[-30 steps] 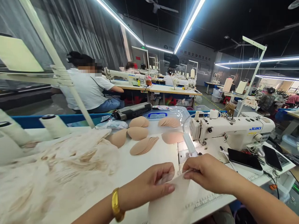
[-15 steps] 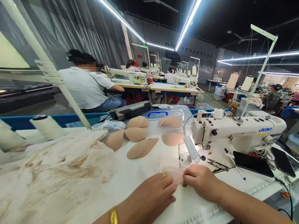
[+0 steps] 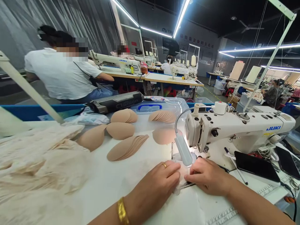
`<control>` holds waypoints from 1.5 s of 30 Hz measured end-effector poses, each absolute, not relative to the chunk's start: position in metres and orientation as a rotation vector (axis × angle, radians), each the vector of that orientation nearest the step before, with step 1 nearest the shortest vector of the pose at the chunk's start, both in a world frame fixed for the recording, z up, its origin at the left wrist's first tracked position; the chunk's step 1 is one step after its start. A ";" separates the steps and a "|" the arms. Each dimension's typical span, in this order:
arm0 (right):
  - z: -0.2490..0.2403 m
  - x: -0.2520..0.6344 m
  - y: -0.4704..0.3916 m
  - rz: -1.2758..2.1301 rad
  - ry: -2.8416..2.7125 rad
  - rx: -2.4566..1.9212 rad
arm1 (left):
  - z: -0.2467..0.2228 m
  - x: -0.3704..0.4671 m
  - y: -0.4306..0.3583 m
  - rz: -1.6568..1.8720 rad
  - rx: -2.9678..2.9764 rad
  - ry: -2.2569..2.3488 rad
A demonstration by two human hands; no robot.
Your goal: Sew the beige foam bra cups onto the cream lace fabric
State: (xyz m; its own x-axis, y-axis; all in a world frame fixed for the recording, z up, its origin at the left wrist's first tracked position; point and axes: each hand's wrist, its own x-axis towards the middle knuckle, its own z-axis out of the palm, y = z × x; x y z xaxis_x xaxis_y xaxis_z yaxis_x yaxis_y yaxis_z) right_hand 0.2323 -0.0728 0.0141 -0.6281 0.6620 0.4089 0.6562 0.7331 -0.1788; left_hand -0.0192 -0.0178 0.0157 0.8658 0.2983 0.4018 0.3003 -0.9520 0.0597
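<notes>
My left hand, with a gold ring and bracelet, presses flat on a thin pale fabric piece lying on the white table just in front of the needle of the white Juki sewing machine. My right hand pinches the same piece from the right, fingertips almost touching the left ones. A small lamp head on a gooseneck hangs right above both hands. Most of the fabric is hidden under my fingers.
Beige bra cup pads lie in fanned stacks on the table, some on a clear lidded box. Cream lace fabric is heaped left. Two black phones lie right of the machine. A person in white sits ahead.
Both hands have slid the fabric piece forward, from the near table edge up under the lamp at the machine's needle. The view has dropped and moved closer.
</notes>
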 end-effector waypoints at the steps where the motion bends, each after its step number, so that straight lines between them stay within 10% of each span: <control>1: 0.016 0.233 -0.074 0.040 -2.493 -1.003 | 0.017 -0.020 -0.018 -0.657 -3.058 -0.492; 45: 0.000 0.234 -0.060 -0.101 -2.337 -1.262 | 0.008 0.010 0.014 -1.010 -3.091 -0.422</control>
